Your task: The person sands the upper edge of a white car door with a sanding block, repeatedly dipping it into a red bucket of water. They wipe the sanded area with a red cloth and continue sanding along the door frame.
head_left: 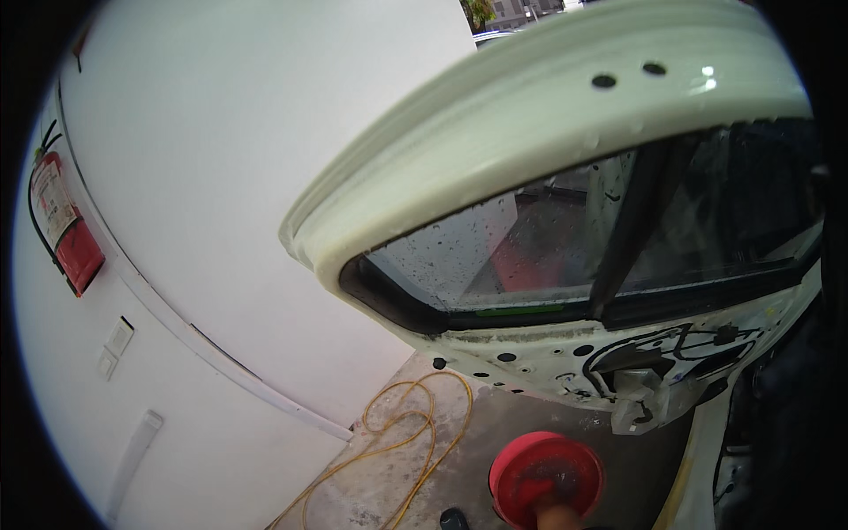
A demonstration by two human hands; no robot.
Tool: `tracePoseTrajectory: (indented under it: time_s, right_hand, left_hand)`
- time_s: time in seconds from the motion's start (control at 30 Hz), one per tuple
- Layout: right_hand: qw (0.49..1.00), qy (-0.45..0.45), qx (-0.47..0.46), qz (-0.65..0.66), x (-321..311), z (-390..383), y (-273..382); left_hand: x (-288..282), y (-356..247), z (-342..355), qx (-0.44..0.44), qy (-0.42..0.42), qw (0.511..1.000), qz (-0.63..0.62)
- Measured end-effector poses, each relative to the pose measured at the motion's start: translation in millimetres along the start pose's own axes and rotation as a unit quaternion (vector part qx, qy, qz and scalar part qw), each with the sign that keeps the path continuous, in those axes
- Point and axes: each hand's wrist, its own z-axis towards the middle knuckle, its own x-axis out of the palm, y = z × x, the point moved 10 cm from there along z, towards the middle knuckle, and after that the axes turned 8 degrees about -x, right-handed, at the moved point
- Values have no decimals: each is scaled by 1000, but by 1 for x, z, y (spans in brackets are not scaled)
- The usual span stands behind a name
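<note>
White wall [247, 159] filling left and centre, curved by the lens, with a thin trim strip running diagonally down to the floor. White car door [548, 115] open, taking up the upper right; two small dark holes in the top frame, water drops on the paint. Door window glass [521, 247] wet and speckled, split by a dark upright bar, black seal along the lower edge. Below the glass, bare inner door panel [609, 362] with trim off: round holes, black wiring, a pale plastic piece hanging near the bottom. Concrete floor [495, 442] grey and stained, under the door. Yellow cord [406, 433] looped loosely on the floor, near the wall base, well left of the red disc. Red round disc [548, 473] low in centre, under the door panel, apart from it, face smudged with dark marks. Hand [555, 517] at the very bottom edge just below the disc, only a sliver visible, touching the disc from underneath; left or right unclear, grip cannot be told. Red fire extinguisher [66, 225] mounted on the wall at far left, black hose beside it. Pale wall switches [113, 346] below the extinguisher. Small dark object [453, 519] on the floor at the bottom edge, just left of the disc; too cut off to identify.
</note>
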Motion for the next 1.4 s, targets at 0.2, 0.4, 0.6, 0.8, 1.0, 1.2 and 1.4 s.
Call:
tracePoseTrajectory:
  time_s: [0.2, 0.4, 0.6, 0.8, 1.0, 1.2, 1.4]
  right_hand:
    - [957, -114, -53, 263, -156, -132, 66]
    - [525, 156, -203, 811, -291, -307, 154]
    - [560, 112, -347, 744, -404, -406, 143]
    - [801, -326, -480, 147, -521, -514, 161]
    - [488, -647, -491, -320, -642, -718, 181]
    - [559, -558, -443, -423, -716, -720, 161]
    - [667, -427, -432, -431, -732, -710, 150]
  left_hand:
    - [147, -109, -67, 136, 7, 963, 232]
    - [445, -243, -325, 581, 183, 690, 392]
    - [497, -288, -438, 592, 159, 728, 306]
    - [507, -334, -516, 732, 193, 625, 190]
    - [441, -401, -687, 945, 65, 319, 32]
    - [464, -520, -674, 856, -13, 515, 50]
    - [457, -522, -646, 855, -76, 513, 12]
